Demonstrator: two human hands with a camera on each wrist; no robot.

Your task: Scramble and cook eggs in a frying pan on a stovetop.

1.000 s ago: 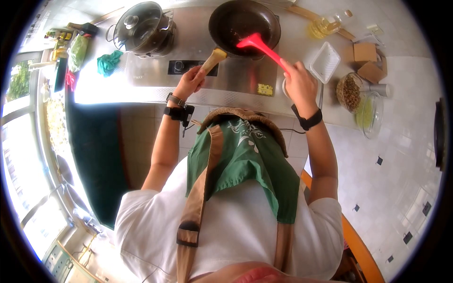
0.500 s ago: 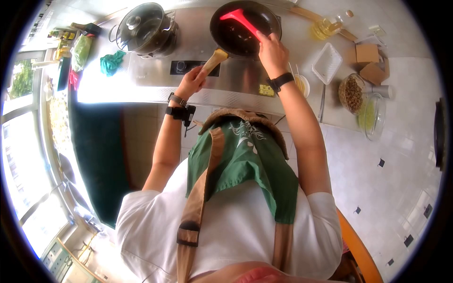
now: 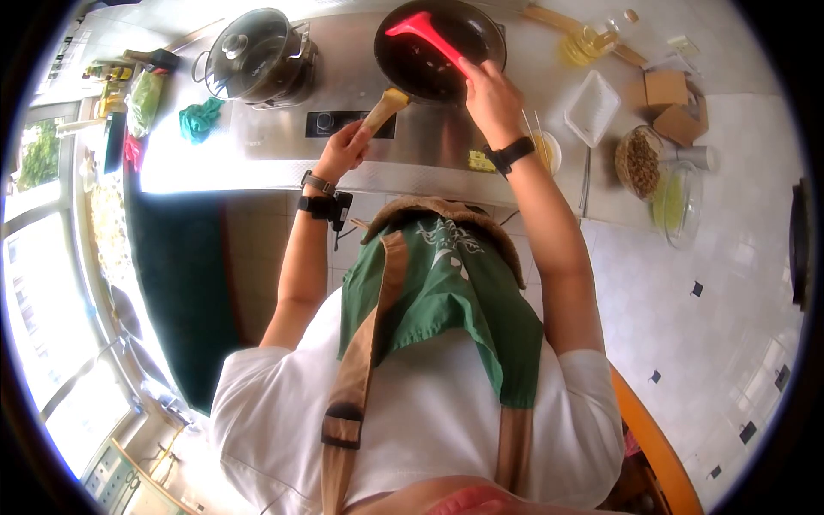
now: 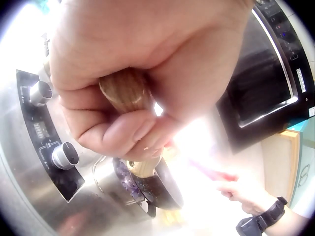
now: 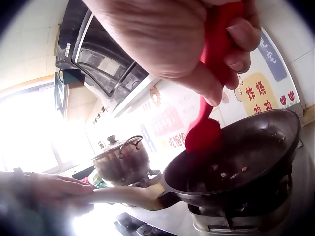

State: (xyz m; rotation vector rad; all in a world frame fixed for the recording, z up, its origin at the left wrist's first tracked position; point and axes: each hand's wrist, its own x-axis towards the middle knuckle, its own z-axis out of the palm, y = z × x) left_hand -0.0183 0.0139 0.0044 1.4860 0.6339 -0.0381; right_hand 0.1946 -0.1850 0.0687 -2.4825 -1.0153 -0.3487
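My left hand point(image 3: 343, 148) grips the wooden handle point(image 3: 384, 107) of a dark frying pan point(image 3: 446, 84), its fingers wrapped round the end in the left wrist view. The pan sits on a burner in the right wrist view. Held in my right hand point(image 3: 495, 105) is a red spatula point(image 3: 429, 36), slanting down over the pan. In the right wrist view the spatula's broad head point(image 5: 204, 136) is inside the pan by the rim, and a few small bits of food point(image 5: 235, 174) lie on the dark bottom.
A lidded pot point(image 3: 257, 64) stands on the left burner, with a teal cloth point(image 3: 200, 120) beside it. To the right are a white tray point(image 3: 592, 107), an oil bottle point(image 3: 592, 43), a bowl of brown pieces point(image 3: 639, 163), a glass dish point(image 3: 678, 206) and a cardboard box point(image 3: 669, 99).
My right hand has moved left and forward, carrying the spatula head from the pan's middle to its far left side. The left hand keeps its hold on the handle.
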